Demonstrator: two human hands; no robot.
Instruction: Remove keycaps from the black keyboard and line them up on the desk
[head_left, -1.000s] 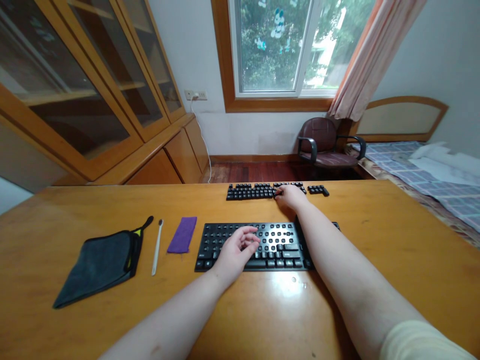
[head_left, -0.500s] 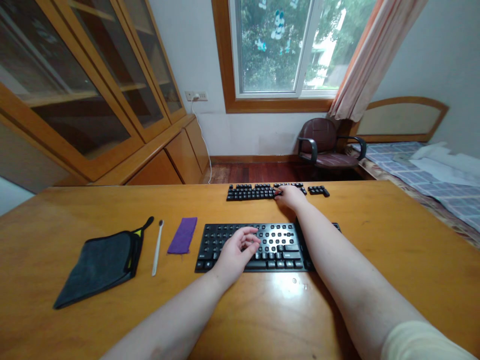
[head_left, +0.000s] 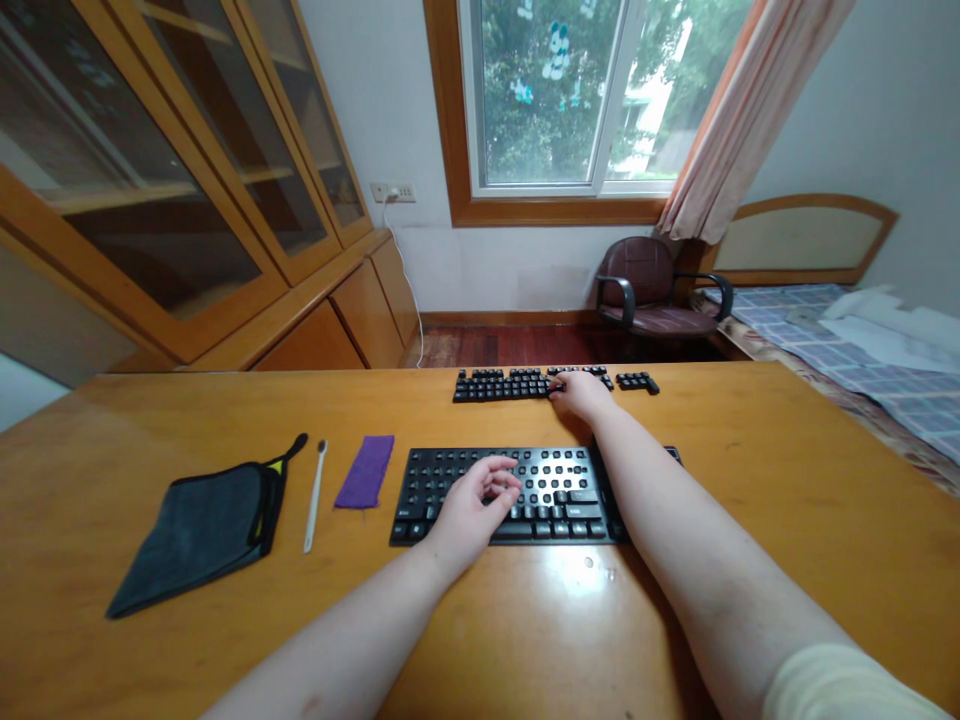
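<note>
A black keyboard [head_left: 547, 490] lies on the wooden desk with many of its keycaps off; its bottom rows and several wide keys are still fitted. My left hand [head_left: 480, 500] rests over the middle of it, fingers loosely curled and apart, with nothing visible in them. Beyond the keyboard, loose black keycaps [head_left: 499, 388] stand in rows near the desk's far edge. My right hand [head_left: 581, 393] reaches to these rows, its fingertips pinched at a keycap [head_left: 556, 384] mostly hidden by the fingers. My right forearm covers the keyboard's right part.
Left of the keyboard lie a purple cloth [head_left: 365, 472], a white toothbrush [head_left: 313, 505] and a dark grey zip pouch [head_left: 199, 530]. A smaller group of keycaps [head_left: 637, 381] sits right of my right hand. Past the desk stand an armchair [head_left: 645, 285] and a bed [head_left: 825, 330].
</note>
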